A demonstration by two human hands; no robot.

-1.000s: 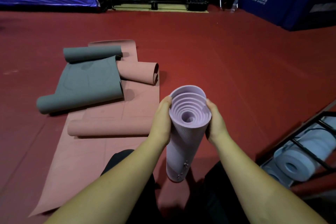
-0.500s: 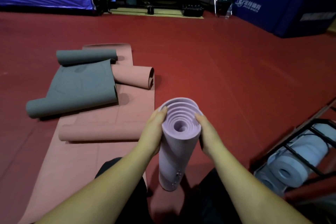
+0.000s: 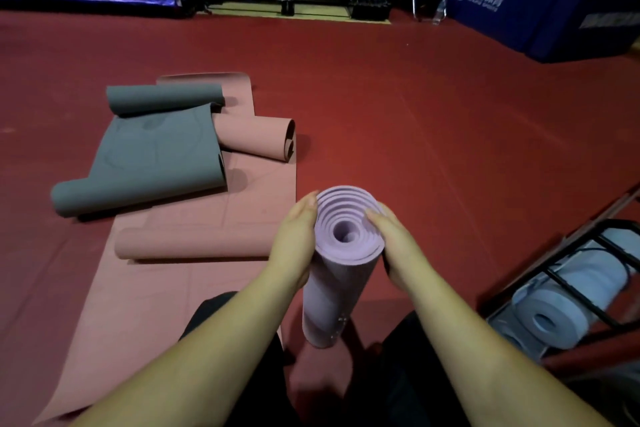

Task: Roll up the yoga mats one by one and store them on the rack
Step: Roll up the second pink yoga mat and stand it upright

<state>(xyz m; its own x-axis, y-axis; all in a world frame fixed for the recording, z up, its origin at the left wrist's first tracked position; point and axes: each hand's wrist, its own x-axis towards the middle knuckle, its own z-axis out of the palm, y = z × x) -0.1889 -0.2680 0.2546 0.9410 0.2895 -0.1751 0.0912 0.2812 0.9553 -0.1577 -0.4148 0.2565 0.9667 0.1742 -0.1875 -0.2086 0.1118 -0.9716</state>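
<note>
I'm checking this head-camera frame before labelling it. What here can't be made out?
- Rack: cut off by the right edge; how many mats it holds is unclear.
- Right hand fingers: hidden behind the purple mat.
- Pink mat: near end cut off by the left arm and the bottom edge.
</note>
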